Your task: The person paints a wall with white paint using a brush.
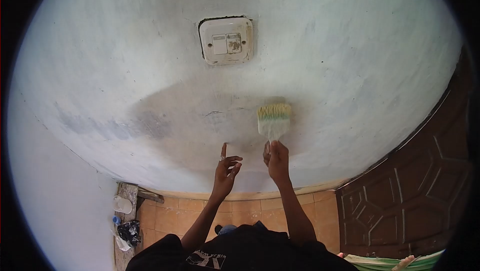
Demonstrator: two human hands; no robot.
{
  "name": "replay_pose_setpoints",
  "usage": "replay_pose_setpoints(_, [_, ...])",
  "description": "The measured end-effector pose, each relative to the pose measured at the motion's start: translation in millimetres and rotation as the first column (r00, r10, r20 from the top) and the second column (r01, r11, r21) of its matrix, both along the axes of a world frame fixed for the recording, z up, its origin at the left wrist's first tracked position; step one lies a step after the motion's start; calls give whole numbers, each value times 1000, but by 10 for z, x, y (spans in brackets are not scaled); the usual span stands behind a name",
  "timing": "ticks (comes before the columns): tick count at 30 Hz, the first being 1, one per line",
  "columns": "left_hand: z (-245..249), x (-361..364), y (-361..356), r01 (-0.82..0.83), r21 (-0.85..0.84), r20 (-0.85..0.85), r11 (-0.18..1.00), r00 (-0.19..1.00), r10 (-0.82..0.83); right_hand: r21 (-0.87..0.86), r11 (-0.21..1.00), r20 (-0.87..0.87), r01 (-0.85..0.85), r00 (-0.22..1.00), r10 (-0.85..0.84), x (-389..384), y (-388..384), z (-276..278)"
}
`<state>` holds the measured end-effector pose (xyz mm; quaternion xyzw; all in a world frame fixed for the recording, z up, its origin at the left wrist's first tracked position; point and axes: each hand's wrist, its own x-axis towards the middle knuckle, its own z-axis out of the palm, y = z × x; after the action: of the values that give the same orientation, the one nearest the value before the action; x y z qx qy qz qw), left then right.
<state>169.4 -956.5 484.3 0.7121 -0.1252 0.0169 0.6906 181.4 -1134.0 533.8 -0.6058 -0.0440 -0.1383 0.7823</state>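
Observation:
My right hand [277, 160] is closed around the handle of a wide paintbrush [273, 118], held upright with its bristles pointing up. Yellowish bristle tips show above a pale, paint-coated lower part, and the brush overlaps the wall [325, 71] in this view. Left of it, my left hand [228, 168] holds nothing; its index finger stretches up towards the wall and the other fingers are loosely bent. White specks of paint mark its fingers. Just above the hands, the wall surface has fine cracks [215, 113] and greyish patches.
A worn light switch [226, 41] sits on the wall higher up. At lower left, a wooden bench [120, 258] carries a white container [122, 204], a blue cup [116, 219] and a black plastic bag [130, 232]. A brown panelled door [415, 186] stands at right, above orange floor tiles [167, 218].

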Motion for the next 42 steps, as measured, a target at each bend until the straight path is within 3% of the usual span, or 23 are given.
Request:
replay_pose_setpoints(2, [-4, -2, -4, -2, -9, 5, 1000, 1000, 2, -61, 998, 41, 25, 999, -23, 122, -18, -116])
replay_pose_setpoints(4, [-37, -21, -23, 10, -45, -4, 999, 1000, -10, -206, 972, 106, 108, 990, -88, 264, -53, -785])
replay_pose_setpoints(6, [-62, -43, -38, 15, -57, -16, 998, 1000, -16, -287, 953, -21, 94, 994, -105, 8, -13, -1146])
replay_pose_setpoints(7, [-64, -70, -38, 14, -51, -20, 999, 1000, -15, -225, 973, -100, 57, 992, -82, -134, 19, -1202])
replay_pose_setpoints(9, [-21, -41, -23, 9, -49, -19, 999, 1000, -10, -82, 997, -239, 6, 971, -26, -331, 95, -1085])
replay_pose_setpoints(13, [24, -40, -9, 14, -8, -11, 1000, 1000, -14, -158, 987, 13, 38, 999, -37, -96, 19, -198])
replay_pose_setpoints(16, [78, -59, -35, 15, 15, 19, 1000, 1000, -15, -41, 999, -29, -9, 1000, 8, 129, -54, 71])
replay_pose_setpoints(19, [24, -49, -48, 14, -27, 24, 1000, 1000, -14, -212, 968, 75, 135, 990, -122, 195, -39, -753])
replay_pose_setpoints(21, [-37, -91, -44, 15, -47, 6, 999, 1000, -14, -314, 947, -123, 71, 986, -115, -69, 0, -1161])
replay_pose_setpoints(23, [-18, -93, -7, 22, -34, -1, 999, 1000, -22, -140, 990, -269, 1, 962, -39, -314, 84, -1038])
replay_pose_setpoints(26, [-71, -77, 18, 22, -5, -15, 1000, 1000, -22, -250, 966, -29, 65, 997, -74, -152, -5, -659])
replay_pose_setpoints(29, [-13, -91, -23, 29, -18, -18, 999, 999, -30, -77, 995, 94, 66, 994, -59, 91, -47, -33])
replay_pose_setpoints(32, [-74, -110, -50, 32, -46, -12, 998, 999, -32, -154, 978, 126, 143, 984, -124, 255, -48, -444])
replay_pose_setpoints(35, [-242, -114, -58, 43, -39, -21, 998, 999, -44, -315, 936, 17, 155, 987, -158, -6, 26, -1195])
replay_pose_setpoints(38, [-102, -198, -87, 29, -100, -85, 995, 996, -37, -112, 992, -157, 60, 985, -78, -312, 107, -1092])
replay_pose_setpoints(42, [-105, -169, -68, 37, -3, -35, 999, 999, -38, -127, 992, 14, 6, 1000, -4, -41, 29, -237])
